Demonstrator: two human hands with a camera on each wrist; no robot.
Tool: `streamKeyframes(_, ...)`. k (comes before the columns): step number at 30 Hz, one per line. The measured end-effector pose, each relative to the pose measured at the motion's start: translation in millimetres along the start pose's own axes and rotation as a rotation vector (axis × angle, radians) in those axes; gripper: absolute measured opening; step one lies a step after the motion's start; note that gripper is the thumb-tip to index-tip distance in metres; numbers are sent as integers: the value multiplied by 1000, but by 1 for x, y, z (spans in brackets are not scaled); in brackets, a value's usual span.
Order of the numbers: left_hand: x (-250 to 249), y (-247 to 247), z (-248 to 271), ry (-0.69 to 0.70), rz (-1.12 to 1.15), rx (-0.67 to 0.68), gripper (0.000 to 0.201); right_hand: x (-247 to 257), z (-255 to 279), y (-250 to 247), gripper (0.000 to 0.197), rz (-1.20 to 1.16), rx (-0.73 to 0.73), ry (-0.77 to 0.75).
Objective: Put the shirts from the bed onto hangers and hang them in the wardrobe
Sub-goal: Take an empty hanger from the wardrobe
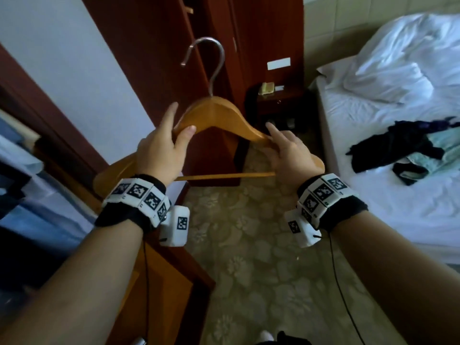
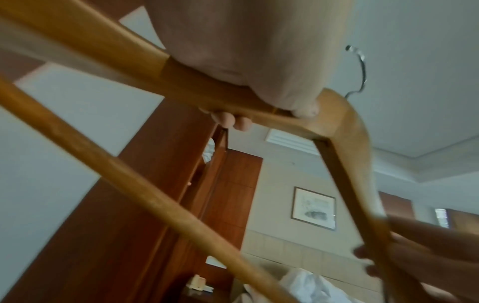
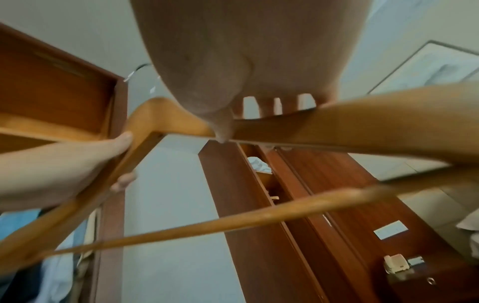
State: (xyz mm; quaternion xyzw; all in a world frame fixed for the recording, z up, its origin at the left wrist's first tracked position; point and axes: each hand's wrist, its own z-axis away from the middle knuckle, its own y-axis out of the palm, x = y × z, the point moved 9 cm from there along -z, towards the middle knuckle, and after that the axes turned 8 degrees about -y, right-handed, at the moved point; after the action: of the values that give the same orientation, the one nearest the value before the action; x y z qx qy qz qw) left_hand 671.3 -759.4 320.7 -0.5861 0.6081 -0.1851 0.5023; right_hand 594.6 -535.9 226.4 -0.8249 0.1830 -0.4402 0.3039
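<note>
Up front, both hands grip 1 wooden hanger (image 1: 225,120): left hand (image 1: 159,155) and right hand (image 1: 291,155) on its 2 shoulders. Wardrobe (image 1: 154,46) stands beyond; rightward, the bed (image 1: 373,200) holds crumpled shirts (image 1: 398,148).

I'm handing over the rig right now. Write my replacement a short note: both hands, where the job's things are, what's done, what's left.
Left hand grips the left arm of the bare wooden hanger with the metal hook; right hand holds its right arm.
Dark shirt and pale green shirt lie crumpled on the white bed.
Done: hanger in hand.
Left: put both shirts on hangers, hang them in the reddish-brown wooden wardrobe.
</note>
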Motion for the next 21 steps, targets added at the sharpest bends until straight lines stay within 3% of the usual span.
streamKeyframes(4,-34,51,-18,140,-16,71,64,-21,5,19,70,34,26,77)
streamKeyframes(7,-44,86,-36,196,74,135,64,-52,2,19,63,13,-62,145)
streamKeyframes(12,-47,148,-68,192,298,248,59,-98,-15,10,52,-5,-328,246)
streamKeyframes(21,-110,261,-73,241,550,544,62,-187,11,-30,57,83,-450,443)
